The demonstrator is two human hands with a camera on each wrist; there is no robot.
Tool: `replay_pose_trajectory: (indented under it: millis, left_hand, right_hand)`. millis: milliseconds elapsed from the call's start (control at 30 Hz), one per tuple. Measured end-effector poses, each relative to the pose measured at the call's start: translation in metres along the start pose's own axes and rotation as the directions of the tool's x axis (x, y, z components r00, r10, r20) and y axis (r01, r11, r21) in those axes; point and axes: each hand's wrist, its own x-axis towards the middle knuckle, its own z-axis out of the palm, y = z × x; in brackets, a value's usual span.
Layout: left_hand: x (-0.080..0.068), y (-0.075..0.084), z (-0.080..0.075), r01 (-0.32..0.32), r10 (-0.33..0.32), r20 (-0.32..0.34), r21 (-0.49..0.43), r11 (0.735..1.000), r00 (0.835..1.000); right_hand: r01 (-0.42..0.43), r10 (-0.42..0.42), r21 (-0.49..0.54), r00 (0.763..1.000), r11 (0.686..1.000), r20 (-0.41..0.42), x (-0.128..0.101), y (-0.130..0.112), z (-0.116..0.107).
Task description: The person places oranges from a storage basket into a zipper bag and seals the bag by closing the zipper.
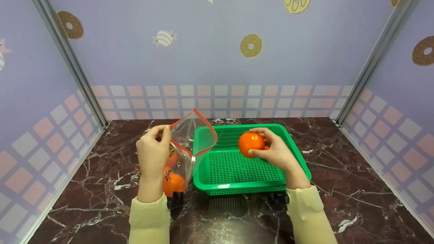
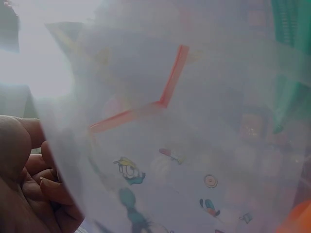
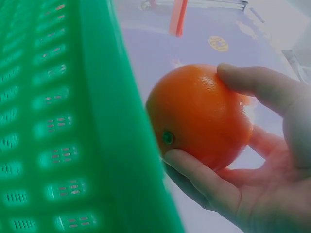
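Note:
My right hand (image 1: 278, 155) grips an orange (image 1: 251, 144) above the right half of a green plastic basket (image 1: 244, 127). A small green stem mark shows on the orange (image 3: 199, 114) in the right wrist view, with the thumb and fingers around it. On the left, my left hand (image 1: 153, 147) pinches the red-edged rim of a clear zip bag (image 1: 185, 133), whose mouth gapes toward the basket. Oranges (image 1: 174, 184) lie inside the bag, partly hidden by the left hand and wrist. Printed cartoon figures cover the bag (image 2: 146, 179) in the left wrist view.
The basket stands on a dark red marbled tabletop (image 1: 342, 189), its slotted floor showing below the right hand. Purple patterned panels (image 1: 217, 67) enclose the table at the back and both sides. A dark wrist mount (image 1: 175, 200) sits by the left sleeve.

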Motion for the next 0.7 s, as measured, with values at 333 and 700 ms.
replay_pose_trajectory:
  millis: [333, 700]
  left_hand:
    - [0.000, -0.001, 0.001, 0.003, -0.003, -0.003, 0.003, 1.000, 1.000]
    - [0.000, -0.002, 0.001, 0.004, -0.004, -0.007, 0.009, 1.000, 1.000]
  right_hand:
    - [0.042, -0.039, 0.087, 0.998, 0.995, -0.041, 0.000, -0.008, 0.013]
    - [0.088, -0.081, 0.110, 0.995, 0.990, -0.065, 0.003, -0.018, 0.024]
